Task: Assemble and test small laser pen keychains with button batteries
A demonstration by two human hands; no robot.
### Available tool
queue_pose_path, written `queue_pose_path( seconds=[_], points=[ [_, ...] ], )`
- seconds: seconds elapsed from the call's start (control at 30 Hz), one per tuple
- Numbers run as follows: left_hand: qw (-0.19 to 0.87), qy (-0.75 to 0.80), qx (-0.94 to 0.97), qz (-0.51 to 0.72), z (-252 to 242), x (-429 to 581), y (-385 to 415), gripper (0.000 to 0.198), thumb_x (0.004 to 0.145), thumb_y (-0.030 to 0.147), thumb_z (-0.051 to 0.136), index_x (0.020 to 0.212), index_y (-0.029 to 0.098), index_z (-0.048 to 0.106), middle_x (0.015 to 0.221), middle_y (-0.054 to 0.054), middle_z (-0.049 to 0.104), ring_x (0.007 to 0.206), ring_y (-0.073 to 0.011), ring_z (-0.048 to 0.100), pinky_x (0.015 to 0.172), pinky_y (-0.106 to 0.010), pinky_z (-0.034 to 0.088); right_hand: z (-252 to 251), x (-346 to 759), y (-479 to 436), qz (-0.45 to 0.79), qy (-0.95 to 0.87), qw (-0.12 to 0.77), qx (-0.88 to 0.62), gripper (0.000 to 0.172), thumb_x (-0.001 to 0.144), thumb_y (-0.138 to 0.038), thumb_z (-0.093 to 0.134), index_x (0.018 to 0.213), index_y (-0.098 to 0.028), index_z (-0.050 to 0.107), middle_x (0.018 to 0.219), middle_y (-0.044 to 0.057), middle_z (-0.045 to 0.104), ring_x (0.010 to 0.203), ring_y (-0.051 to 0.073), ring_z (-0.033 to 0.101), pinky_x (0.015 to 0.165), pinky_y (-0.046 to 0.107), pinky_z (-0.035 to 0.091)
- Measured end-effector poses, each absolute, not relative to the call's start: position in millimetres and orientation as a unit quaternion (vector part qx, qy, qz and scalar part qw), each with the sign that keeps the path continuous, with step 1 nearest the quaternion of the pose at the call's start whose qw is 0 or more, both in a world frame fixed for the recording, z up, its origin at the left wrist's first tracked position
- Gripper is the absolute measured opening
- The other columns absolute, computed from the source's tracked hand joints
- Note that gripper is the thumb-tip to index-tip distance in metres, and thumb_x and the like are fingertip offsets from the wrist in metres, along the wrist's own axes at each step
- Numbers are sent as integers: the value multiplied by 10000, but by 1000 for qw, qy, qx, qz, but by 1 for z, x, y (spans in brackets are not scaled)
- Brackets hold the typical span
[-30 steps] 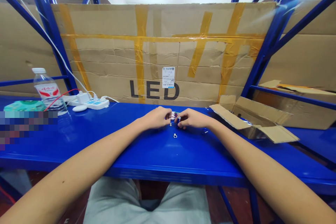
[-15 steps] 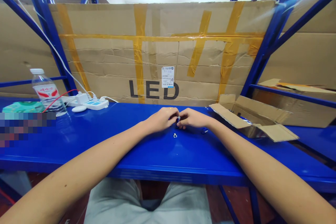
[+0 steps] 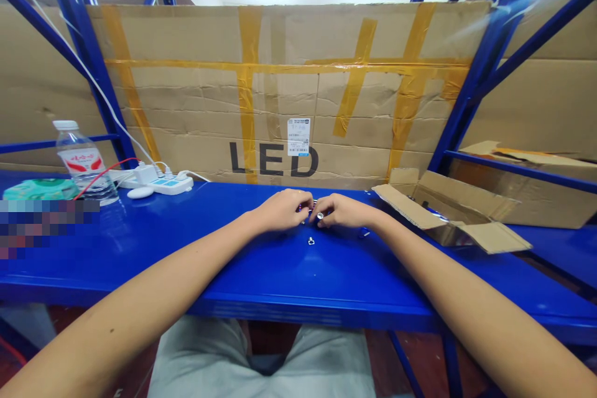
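My left hand and my right hand are close together over the blue table. The fingers of my right hand pinch a small round silver-white piece, its round end toward me. My left hand's fingers are curled around something small, mostly hidden, with shiny bits showing at the fingertips. On the table just in front of both hands lies a tiny silver metal part. Beside my right wrist sits a small blue and white piece, partly covered by the forearm.
An open cardboard box with small items inside stands at the right. To the left are a water bottle, a green packet, a white power strip and a white oval object. A large taped carton forms the back.
My fingers have shifted slightly apart. The small piece upright between both hands before is no longer seen that way; a round silver-white end now shows in my right fingers.
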State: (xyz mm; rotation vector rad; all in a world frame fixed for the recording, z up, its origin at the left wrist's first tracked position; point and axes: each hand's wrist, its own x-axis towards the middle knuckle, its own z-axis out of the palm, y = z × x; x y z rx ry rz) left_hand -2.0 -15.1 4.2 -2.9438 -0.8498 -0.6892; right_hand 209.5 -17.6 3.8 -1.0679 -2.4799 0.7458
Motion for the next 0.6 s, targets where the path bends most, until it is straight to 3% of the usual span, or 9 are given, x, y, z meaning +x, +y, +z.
queue_pose_path(
  seconds=[0.2, 0.4, 0.6],
  points=[
    [34, -293, -951, -94, -1, -10, -5, 224, 807, 144, 498, 925, 211, 677, 884, -68, 706, 781, -213, 634, 645, -278, 419, 6, 208, -16, 236, -892, 150, -356, 257, 705, -201, 662, 932, -201, 783, 911, 31, 711, 810, 172, 601, 769, 276, 463],
    [28, -289, -953, -82, -10, -7, 2, 193, 826, 150, 502, 867, 199, 684, 857, -81, 703, 791, -218, 642, 673, -281, 428, 5, 208, -17, 230, -888, 142, -372, 284, 713, -203, 650, 967, -198, 777, 869, 21, 710, 781, 162, 591, 733, 261, 462],
    [-21, -344, -936, -67, -6, -8, 3, 101, 804, 181, 525, 811, 177, 626, 792, -67, 678, 685, -186, 605, 576, -256, 394, 5, 208, -19, 258, -871, 150, -391, 288, 709, -201, 635, 965, -178, 766, 821, 25, 699, 687, 142, 573, 649, 248, 458]
  ],
)
